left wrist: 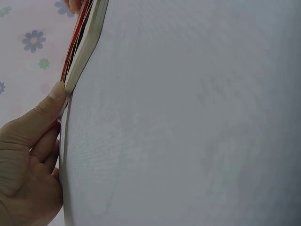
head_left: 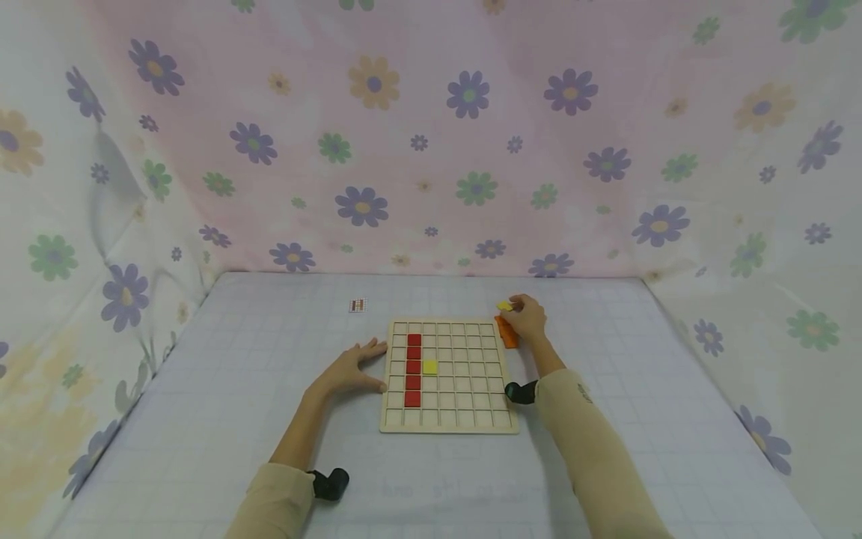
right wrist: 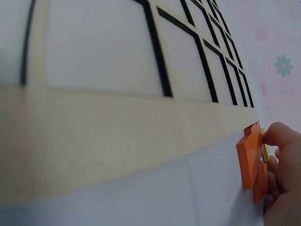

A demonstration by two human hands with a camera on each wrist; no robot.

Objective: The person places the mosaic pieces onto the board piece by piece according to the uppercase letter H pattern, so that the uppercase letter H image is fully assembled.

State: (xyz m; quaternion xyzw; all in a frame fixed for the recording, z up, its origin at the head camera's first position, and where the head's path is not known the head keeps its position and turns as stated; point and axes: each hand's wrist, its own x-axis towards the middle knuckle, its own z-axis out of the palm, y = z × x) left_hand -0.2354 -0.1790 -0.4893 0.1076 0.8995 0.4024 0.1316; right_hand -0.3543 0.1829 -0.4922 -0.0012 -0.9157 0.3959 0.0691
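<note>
A wooden grid board (head_left: 450, 430) lies flat on the table. Its second column from the left carries a line of several red square tiles (head_left: 414, 367), and one yellow tile (head_left: 430, 367) sits in a cell just right of that line. My left hand (head_left: 346, 371) rests at the board's left edge with thumb and fingers spread; in the left wrist view the thumb tip is against the edge. Beyond the board's upper right corner, my right hand (head_left: 528, 317) pinches another yellow tile (head_left: 504, 306). Close under those fingers are orange pieces (right wrist: 251, 157), beside the board's right edge.
A small printed card (head_left: 358, 305) lies behind the board, left of its middle. Flowered cloth (head_left: 431, 150) hangs along the back and both sides of the white-covered table (head_left: 222, 374). Black wrist cameras (head_left: 330, 484) stick out from both sleeves, the right one overlapping the board's edge.
</note>
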